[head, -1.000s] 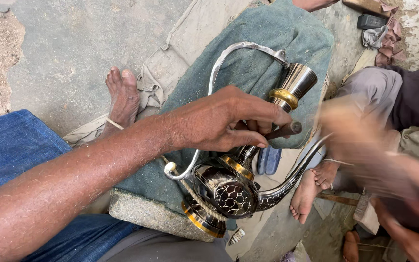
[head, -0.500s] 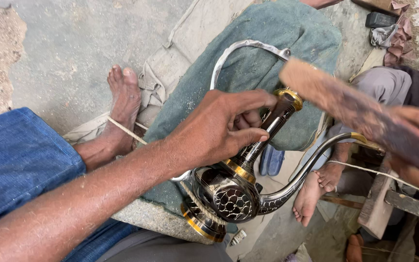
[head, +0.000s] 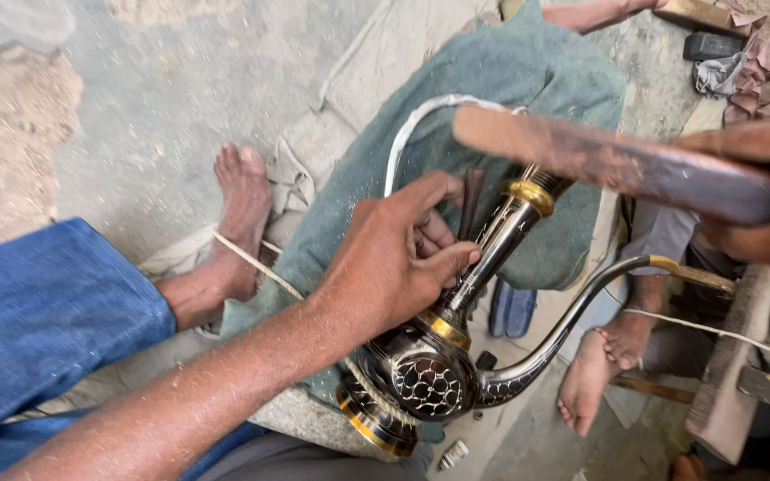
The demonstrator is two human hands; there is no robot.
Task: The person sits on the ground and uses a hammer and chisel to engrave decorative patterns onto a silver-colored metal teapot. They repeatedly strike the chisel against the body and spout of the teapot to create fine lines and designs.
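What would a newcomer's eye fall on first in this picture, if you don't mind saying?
First the ornate dark metal ewer with gold bands and a long curved spout, lying tilted at centre on a green cloth. The left hand grips its neck and holds a small dark tool against it. At upper right, the right hand holds a wooden bat above the ewer.
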